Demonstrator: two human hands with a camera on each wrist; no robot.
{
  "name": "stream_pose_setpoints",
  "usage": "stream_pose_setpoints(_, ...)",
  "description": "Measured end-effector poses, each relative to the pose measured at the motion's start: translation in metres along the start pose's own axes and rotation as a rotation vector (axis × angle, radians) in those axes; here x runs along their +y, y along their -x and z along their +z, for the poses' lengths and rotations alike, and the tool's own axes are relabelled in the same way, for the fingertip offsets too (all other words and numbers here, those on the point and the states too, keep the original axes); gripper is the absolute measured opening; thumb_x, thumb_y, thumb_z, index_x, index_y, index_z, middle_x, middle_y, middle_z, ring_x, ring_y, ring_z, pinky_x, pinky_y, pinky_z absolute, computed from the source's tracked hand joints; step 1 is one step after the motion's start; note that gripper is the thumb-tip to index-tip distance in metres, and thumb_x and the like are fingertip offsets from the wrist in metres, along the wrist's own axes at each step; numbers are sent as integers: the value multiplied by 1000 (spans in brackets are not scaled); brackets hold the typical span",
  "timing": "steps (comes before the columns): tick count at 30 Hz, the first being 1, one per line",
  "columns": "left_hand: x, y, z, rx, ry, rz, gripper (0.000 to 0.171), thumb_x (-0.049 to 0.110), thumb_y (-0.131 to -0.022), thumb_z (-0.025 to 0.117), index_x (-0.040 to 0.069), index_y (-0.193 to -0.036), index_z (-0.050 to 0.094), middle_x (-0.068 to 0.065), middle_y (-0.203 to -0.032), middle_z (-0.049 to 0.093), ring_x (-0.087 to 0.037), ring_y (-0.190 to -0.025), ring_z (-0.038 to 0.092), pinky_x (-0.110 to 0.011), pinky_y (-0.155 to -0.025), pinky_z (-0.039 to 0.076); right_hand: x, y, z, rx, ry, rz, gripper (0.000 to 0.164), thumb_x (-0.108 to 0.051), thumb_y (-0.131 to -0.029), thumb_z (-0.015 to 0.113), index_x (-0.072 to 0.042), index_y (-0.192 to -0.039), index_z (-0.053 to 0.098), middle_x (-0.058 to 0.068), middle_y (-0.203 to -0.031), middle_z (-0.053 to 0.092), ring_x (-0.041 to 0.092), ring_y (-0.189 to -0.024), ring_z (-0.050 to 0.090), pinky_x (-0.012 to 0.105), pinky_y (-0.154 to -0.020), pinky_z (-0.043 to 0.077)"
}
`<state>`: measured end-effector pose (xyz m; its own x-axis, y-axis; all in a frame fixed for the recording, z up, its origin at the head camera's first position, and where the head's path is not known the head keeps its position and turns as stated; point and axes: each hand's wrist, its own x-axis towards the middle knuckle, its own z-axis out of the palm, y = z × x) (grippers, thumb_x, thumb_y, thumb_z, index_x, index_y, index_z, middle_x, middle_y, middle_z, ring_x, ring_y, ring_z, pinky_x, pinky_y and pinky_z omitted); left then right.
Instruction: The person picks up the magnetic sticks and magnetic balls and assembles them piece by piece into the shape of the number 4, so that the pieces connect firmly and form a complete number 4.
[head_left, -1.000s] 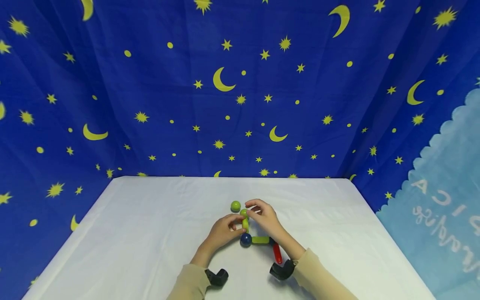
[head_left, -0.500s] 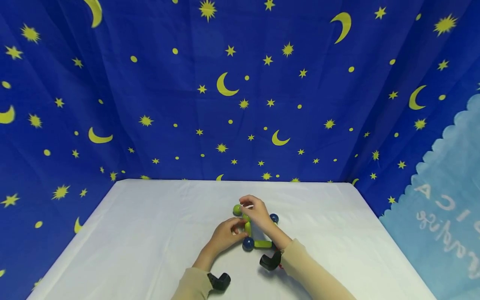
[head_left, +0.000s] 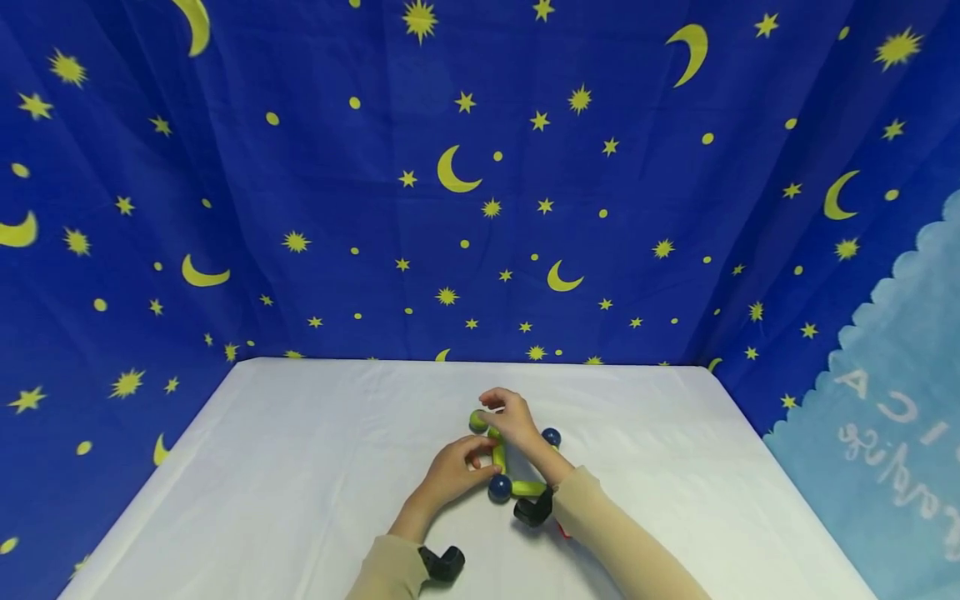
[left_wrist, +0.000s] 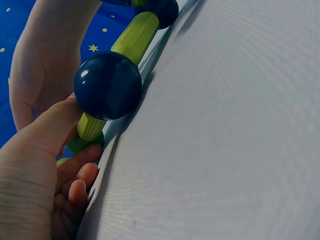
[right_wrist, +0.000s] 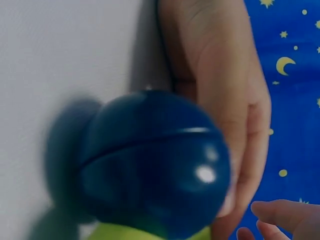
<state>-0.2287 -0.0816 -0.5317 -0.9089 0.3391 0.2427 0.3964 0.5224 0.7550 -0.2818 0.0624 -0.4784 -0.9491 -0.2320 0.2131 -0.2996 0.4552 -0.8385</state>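
Note:
My left hand (head_left: 455,471) pinches a yellow-green toy rod (head_left: 499,457) between thumb and fingers. At the rod's near end sits a dark blue ball (head_left: 500,488), large in the left wrist view. A second yellow-green rod (head_left: 529,488) runs right from that ball, its far end hidden by the right wrist. My right hand (head_left: 516,423) curls its thumb and fingers at a green ball (head_left: 477,419). Another green ball (head_left: 493,433), at the first rod's far end, is partly covered by this hand. The right wrist view shows a dark blue ball (right_wrist: 155,165) beside the hand.
Beyond the right forearm another dark blue ball (head_left: 551,437) joins the structure. A red rod (head_left: 564,531) peeks out under the right sleeve. Each wrist carries a black camera. The white table (head_left: 300,467) ends at a blue star-patterned curtain (head_left: 360,208).
My right hand has moved left, from the ball at the rod's end to the separate green ball. My left hand keeps its pinch on the rod. The head view has shifted slightly.

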Motion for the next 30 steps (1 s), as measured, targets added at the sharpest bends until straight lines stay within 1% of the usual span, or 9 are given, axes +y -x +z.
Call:
stream_pose_setpoints(6, 2, 1, 0, -6, 5, -8, 39, 39, -83, 71, 18, -115, 67, 4, -99, 66, 0, -72, 48, -18, -65, 40, 8, -1, 2, -41, 32, 53, 28, -3, -79, 69, 5, -106, 64, 20, -104, 66, 31, -98, 62, 43, -89, 52)
stream_pose_setpoints(9, 3, 1, -1, -12, 4, -11, 39, 39, -83, 71, 18, -116, 67, 5, -96, 65, 0, -72, 48, -18, -65, 40, 11, -1, 4, -55, 37, 80, 30, -4, -78, 70, 4, -106, 64, 18, -106, 66, 29, -97, 63, 42, -88, 52)
stream_pose_setpoints(15, 3, 1, -1, -13, -2, -14, 38, 40, -83, 71, 19, -115, 67, 6, -88, 62, 0, -71, 47, -18, -64, 39, 15, -1, 6, -83, 48, 97, 31, -7, -79, 70, 3, -108, 64, 18, -107, 65, 28, -98, 63, 41, -88, 52)
stream_pose_setpoints(21, 3, 2, 0, -8, 3, -13, 38, 39, -83, 71, 19, -115, 67, 6, -91, 63, -1, -71, 48, -18, -64, 39, 17, -3, 8, -110, 53, 117, 32, -8, -80, 70, 2, -109, 64, 17, -105, 66, 25, -95, 63, 38, -86, 53)
stream_pose_setpoints(23, 3, 2, 0, -6, 6, -7, 38, 39, -83, 71, 18, -114, 67, 5, -92, 63, -1, -71, 48, -18, -64, 39, 17, -4, 9, -115, 56, 115, 32, -8, -79, 70, 2, -109, 64, 17, -104, 67, 25, -95, 63, 38, -86, 53)
stream_pose_setpoints(30, 1, 1, -1, 3, 2, 14, 38, 38, -83, 71, 16, -114, 67, 3, -90, 63, -1, -71, 48, -18, -64, 39, 17, -6, 10, -138, 78, 69, 32, -6, -78, 70, 3, -108, 64, 18, -103, 67, 24, -91, 62, 38, -83, 53)
